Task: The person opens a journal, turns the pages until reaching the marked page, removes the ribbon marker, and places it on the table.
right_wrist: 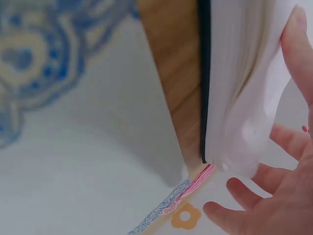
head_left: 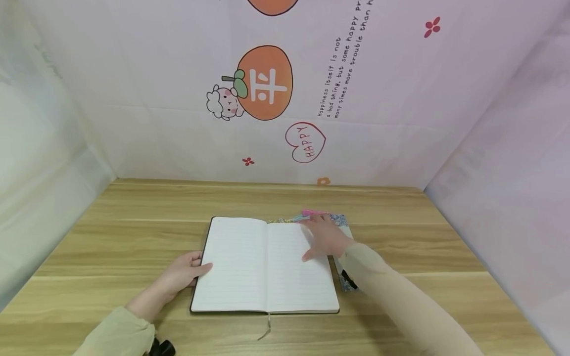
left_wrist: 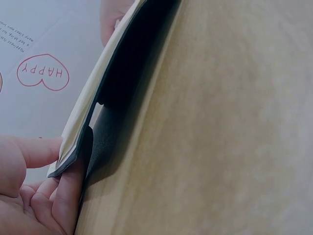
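Note:
An open notebook [head_left: 236, 267] with lined, unwritten pages and a dark cover lies on the wooden table. My left hand [head_left: 180, 272] grips its left edge, thumb on the page and fingers beneath the cover [left_wrist: 110, 142], which is tilted up off the table in the left wrist view. Over the upper right page is my right hand [head_left: 327, 235], its fingers spread and thumb apart. The right wrist view shows the thumb and fingertips at the bulging pages [right_wrist: 244, 98]. Partly hidden under the notebook's right side is a flat blue-and-white patterned item [right_wrist: 73, 147].
A pink tassel [head_left: 313, 212] shows beyond the notebook's top edge. The notebook's ribbon marker [head_left: 269, 324] trails toward the front of the wooden table [head_left: 401, 232]. A printed white cloth [head_left: 178, 143] hangs behind the table, with pale cloth along both sides.

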{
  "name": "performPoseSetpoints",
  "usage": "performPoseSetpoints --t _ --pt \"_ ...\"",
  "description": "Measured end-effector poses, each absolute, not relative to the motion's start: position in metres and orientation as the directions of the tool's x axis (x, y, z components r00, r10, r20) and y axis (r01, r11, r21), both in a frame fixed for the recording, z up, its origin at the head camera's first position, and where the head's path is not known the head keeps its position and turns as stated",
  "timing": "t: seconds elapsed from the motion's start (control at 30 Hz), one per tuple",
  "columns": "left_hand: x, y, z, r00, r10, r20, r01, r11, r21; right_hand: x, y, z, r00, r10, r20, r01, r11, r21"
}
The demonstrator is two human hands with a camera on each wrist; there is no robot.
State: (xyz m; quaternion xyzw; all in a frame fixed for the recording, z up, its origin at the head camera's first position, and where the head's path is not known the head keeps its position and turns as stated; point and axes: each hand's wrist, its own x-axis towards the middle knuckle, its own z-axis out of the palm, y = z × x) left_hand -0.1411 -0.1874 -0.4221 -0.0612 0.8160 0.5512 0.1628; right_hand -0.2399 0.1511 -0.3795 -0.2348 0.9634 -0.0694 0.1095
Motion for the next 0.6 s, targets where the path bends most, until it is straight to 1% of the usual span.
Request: performPoseSetpoints --t 0.2,0.4,0.47,0.6 --pt "-0.14 -0.186 -0.421 -0.94 0.079 -0.331 -0.278 0.381 0.882 -0.231 0.15 -0.38 -0.868 -0.485 -0.105 -0.454 0.862 -0.228" --pt "-0.138 -0.186 -0.42 -0.939 0.081 -0.335 -0.278 0.397 0.875 -0.219 0.15 -0.381 -0.835 -0.546 -0.063 -0.51 0.814 -0.279" --pt "-0.139 -0.186 -0.42 -0.938 0.079 -0.338 -0.283 0.389 0.877 -0.216 0.149 -0.38 -0.826 -0.561 -0.06 -0.525 0.804 -0.279" --pt "-0.14 -0.185 -0.421 -0.938 0.082 -0.337 -0.284 0.376 0.882 -0.211 0.149 -0.38 -0.813 -0.58 -0.052 -0.553 0.797 -0.244"
